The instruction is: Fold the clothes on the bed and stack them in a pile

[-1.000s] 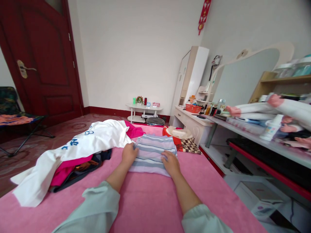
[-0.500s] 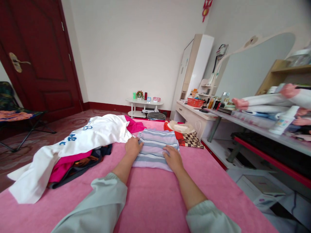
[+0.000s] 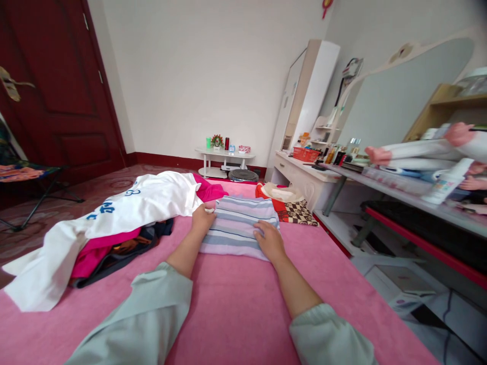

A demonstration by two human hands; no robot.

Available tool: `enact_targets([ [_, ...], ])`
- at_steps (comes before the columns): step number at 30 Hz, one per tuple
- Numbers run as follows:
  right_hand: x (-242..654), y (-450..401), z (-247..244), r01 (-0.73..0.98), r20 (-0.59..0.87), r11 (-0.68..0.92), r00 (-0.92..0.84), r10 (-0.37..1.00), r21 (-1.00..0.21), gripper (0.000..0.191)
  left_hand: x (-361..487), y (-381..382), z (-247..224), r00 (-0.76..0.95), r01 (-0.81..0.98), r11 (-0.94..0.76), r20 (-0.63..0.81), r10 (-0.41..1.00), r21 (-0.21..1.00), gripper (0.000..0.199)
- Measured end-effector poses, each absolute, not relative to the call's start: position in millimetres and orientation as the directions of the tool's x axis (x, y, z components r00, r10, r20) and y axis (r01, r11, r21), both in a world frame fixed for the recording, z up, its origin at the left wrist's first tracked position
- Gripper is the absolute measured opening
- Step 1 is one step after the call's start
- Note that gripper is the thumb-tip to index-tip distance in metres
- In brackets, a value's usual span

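A folded striped garment [image 3: 236, 225] in lilac, grey and white lies flat on the pink bed cover [image 3: 239, 309]. At its left edge, my left hand [image 3: 203, 218] is closed, pinching the cloth between thumb and fingers. My right hand [image 3: 269, 240] rests on the right side of the garment, palm down with fingers apart. To the left is a white long-sleeved top [image 3: 152, 203] with blue lettering, spread over other clothes. Magenta cloth [image 3: 89, 258] and dark cloth [image 3: 114, 266] show beneath it.
Beyond the garment at right lie folded red, cream and checked clothes [image 3: 297, 212]. A dressing table [image 3: 300, 172] and a cluttered grey desk [image 3: 384, 185] stand along the right. A small white table [image 3: 228, 152] is at the far wall. A folding chair [image 3: 41, 187] stands left.
My left hand has shifted slightly left and now pinches the garment's left edge, which has spread outward. My right hand stays on the cloth. The view has tilted a little.
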State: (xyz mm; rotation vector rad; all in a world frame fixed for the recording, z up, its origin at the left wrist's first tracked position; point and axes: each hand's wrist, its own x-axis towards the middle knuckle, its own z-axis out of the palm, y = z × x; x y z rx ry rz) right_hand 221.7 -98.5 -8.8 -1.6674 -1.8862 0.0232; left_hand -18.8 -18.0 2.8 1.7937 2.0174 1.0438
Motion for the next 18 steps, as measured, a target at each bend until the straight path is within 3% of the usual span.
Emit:
enact_targets([
  [3,219.7,-100.9,-7.3,0.892,0.424,0.202,-0.014,0.905,-0.403,0.028,-20.2,-26.4,9.2,-0.149,0.781,-0.129,0.383,0.912,0.611,0.043],
  [5,217.4,-102.5,-6.7,0.891,0.421,0.204,-0.015,0.907,-0.407,0.028,-16.5,-31.3,10.7,0.05,0.813,-0.292,0.441,0.896,0.503,0.043],
  [8,216.8,-102.8,-5.3,0.865,0.414,0.218,-0.014,0.91,-0.451,0.028,-7.6,-37.0,3.6,0.351,0.816,-0.463,0.339,0.873,0.347,0.053],
  [10,223.0,-100.9,-2.2,0.807,0.423,0.203,0.063,0.904,-0.555,0.029,-3.3,-39.7,-4.4,0.386,0.843,-0.445,0.236,0.892,0.302,0.06],
  [13,245.9,-96.9,7.3,0.688,0.425,0.096,0.325,0.845,-0.719,0.037,-1.6,-41.1,-13.1,0.372,0.878,-0.409,0.182,0.91,0.249,0.063],
  [15,265.0,-95.8,15.0,0.664,0.378,-0.032,0.464,0.801,-0.747,0.041,-2.2,-40.7,-15.0,0.37,0.882,-0.406,0.182,0.911,0.24,0.063],
  [18,282.9,-99.0,24.0,0.686,0.282,-0.194,0.517,0.808,-0.701,0.036,-2.7,-40.2,-14.6,0.368,0.884,-0.406,0.189,0.91,0.233,0.063],
])
